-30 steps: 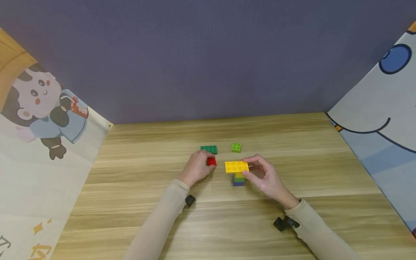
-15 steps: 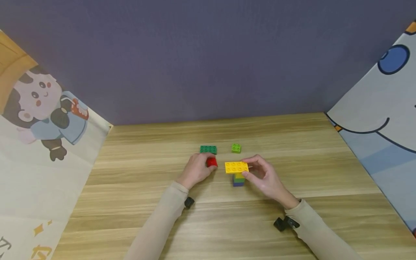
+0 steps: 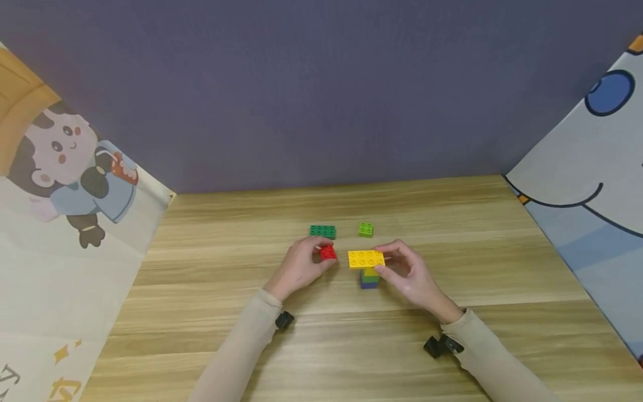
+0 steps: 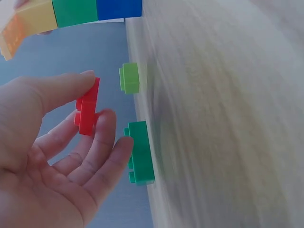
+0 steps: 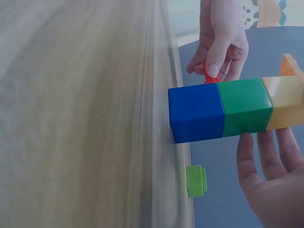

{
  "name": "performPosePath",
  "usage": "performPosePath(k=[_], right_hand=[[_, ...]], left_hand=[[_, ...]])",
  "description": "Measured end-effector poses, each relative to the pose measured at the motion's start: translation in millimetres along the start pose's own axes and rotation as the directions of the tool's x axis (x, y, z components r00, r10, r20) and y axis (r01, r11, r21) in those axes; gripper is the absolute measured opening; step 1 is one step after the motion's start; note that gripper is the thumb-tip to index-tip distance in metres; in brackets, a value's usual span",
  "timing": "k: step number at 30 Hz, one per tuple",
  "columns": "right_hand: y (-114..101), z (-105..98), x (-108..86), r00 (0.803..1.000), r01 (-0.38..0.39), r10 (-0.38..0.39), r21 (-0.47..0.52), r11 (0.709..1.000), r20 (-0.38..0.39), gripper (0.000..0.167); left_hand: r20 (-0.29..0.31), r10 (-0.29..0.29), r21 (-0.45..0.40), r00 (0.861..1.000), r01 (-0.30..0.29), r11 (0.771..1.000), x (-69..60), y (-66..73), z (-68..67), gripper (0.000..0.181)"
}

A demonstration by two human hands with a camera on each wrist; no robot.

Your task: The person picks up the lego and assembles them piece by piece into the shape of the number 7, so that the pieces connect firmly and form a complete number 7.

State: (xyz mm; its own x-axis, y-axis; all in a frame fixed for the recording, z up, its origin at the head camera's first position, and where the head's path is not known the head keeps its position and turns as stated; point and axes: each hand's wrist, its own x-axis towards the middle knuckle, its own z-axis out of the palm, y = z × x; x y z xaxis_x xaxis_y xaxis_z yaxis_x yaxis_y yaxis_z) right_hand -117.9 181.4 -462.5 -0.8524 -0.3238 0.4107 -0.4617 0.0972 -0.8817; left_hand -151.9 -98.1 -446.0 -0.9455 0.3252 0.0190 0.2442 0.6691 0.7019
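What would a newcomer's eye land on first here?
Probably the yellow plate topping the yellow, green and blue stack, its right end held by the right hand. Then the red brick pinched by the left hand, left of the stack. Farther back on the table sit a dark green brick and a lime brick.

"Can you read any writing there?"
"Nothing for certain. The printed left side panel [image 3: 45, 290] carries grey lettering strokes [image 3: 11, 374] and an orange character [image 3: 66, 386] near its bottom."
"What do they say?"
"Can't tell. The head view's edges crop both, so neither reads as a word, number or brand."
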Motion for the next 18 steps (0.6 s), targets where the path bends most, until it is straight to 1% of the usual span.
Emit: performPosePath(k=[4,7,11,14,18], right_hand=[[-0.9,-0.2,0.0,1.0,-0.001,0.001,0.002,1.0,0.0,0.036],[-2.1,-0.2,0.5,1.0,-0.007,0.007,0.006,1.0,0.003,0.036],[-3.0,-0.1,0.7,1.0,-0.011,0.011,0.011,1.0,0.005,0.036],[-3.0,0.0,0.6,1.0,-0.009,0.008,0.019,1.0,0.004,0.035],[-3.2,0.0,0.5,1.0,-0.008,0.008,0.028,1.0,0.002,0.035]], left_hand=[[0.01,-0.01,-0.05,1.0,0.01,0.999,-4.0,-0.7,-0.7,0.042],[0.01,0.01,-0.077,1.0,-0.009,0.997,-5.1,-2.0,-0.9,0.042],[0.016,0.03,-0.141,0.999,-0.027,0.99,-6.5,-2.0,-1.5,0.042],[0.027,0.038,-0.218,0.999,-0.031,0.975,-7.5,-0.6,-2.8,0.043],[0.046,0.039,-0.33,0.998,-0.022,0.944,-9.9,3.7,-6.1,0.045]])
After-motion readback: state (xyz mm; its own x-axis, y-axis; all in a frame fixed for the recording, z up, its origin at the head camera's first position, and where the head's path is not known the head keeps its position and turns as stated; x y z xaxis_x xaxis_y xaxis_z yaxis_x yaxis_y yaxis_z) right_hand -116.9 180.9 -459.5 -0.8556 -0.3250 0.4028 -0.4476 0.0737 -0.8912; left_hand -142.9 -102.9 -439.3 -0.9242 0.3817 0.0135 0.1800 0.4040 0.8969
